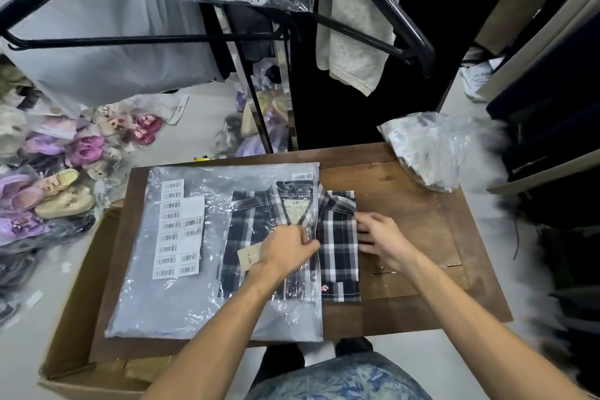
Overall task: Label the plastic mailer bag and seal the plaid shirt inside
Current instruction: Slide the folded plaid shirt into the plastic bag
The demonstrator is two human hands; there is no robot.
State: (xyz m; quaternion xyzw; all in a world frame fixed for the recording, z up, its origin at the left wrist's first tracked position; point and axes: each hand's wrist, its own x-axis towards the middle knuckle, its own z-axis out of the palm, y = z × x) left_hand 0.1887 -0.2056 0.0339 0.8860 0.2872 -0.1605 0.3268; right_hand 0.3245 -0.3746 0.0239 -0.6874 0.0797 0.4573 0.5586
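A clear plastic mailer bag (181,295) lies flat on the wooden table (406,204), its open mouth facing right. A folded black-and-white plaid shirt (337,256) sits partway inside it, its right part sticking out of the mouth. A sheet of barcode labels (177,230) shows at the bag's left part, and a small barcode sticker (303,176) sits at the bag's top right corner. My left hand (289,247) pinches the bag's open edge over the shirt. My right hand (380,234) lies flat, fingers spread, against the shirt's exposed right edge.
A crumpled clear plastic bundle (428,146) rests on the table's far right corner. A cardboard box (74,328) stands at the table's left. Bagged slippers (65,172) pile on the floor at left. A black clothes rack (266,81) with hanging garments stands behind the table.
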